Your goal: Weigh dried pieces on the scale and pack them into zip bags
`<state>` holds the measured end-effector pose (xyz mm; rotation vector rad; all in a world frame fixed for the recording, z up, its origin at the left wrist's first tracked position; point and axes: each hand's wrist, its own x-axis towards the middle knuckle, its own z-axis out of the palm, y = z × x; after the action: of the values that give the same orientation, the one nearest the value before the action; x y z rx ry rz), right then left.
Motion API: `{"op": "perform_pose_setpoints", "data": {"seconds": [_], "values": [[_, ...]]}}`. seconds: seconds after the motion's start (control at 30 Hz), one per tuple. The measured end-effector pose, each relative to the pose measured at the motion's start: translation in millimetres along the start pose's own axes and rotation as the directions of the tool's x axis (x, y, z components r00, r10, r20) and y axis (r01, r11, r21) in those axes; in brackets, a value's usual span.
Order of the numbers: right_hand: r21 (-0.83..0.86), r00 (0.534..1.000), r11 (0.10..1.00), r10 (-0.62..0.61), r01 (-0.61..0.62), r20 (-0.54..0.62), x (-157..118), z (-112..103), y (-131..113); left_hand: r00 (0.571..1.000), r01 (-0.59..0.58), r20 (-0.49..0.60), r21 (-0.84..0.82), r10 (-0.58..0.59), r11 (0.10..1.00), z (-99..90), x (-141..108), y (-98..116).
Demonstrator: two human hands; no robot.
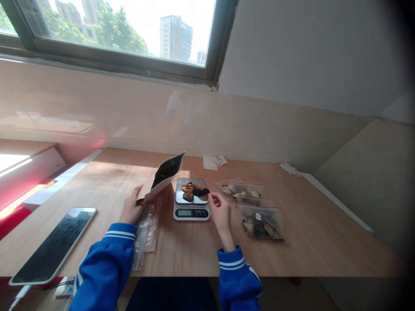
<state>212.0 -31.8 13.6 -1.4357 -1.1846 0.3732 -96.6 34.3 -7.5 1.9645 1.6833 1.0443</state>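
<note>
A small digital scale (192,213) stands at the middle of the table, with several brown dried slices (188,188) on its metal plate. My right hand (220,211) is at the plate's right side, its thumb and finger pinching a dark dried slice (201,192) over the plate. To the left of the scale, my left hand (131,207) grips the bottom of a paper pouch (160,182). The pouch is tilted, its dark open mouth facing up and right. What lies inside the pouch is too dark to tell.
Empty clear zip bags (147,229) lie beside my left hand. Filled zip bags (262,224) are to the right of the scale. A phone (55,246) with a cable lies at the left. Crumpled tissues (214,162) sit by the wall, under a window.
</note>
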Motion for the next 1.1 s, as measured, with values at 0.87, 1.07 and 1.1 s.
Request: {"op": "perform_pose_setpoints", "data": {"seconds": [0.87, 1.07, 1.1], "values": [[-0.277, 0.923, 0.888, -0.31, 0.367, 0.228, -36.2, 6.2, 4.1, 1.0, -0.001, 0.003, -0.013, 0.001, 1.0, -0.5, -0.8, 0.8], [-0.355, 0.942, 0.879, -0.254, 0.319, 0.217, -42.2, 7.6, 10.7, 1.0, -0.007, 0.013, -0.029, 0.007, 1.0, 0.7, -0.6, -2.0], [-0.349, 0.948, 0.888, -0.237, 0.299, 0.211, -41.2, 7.7, 10.2, 1.0, -0.006, 0.014, -0.031, 0.006, 1.0, 0.6, -0.7, -1.9]]}}
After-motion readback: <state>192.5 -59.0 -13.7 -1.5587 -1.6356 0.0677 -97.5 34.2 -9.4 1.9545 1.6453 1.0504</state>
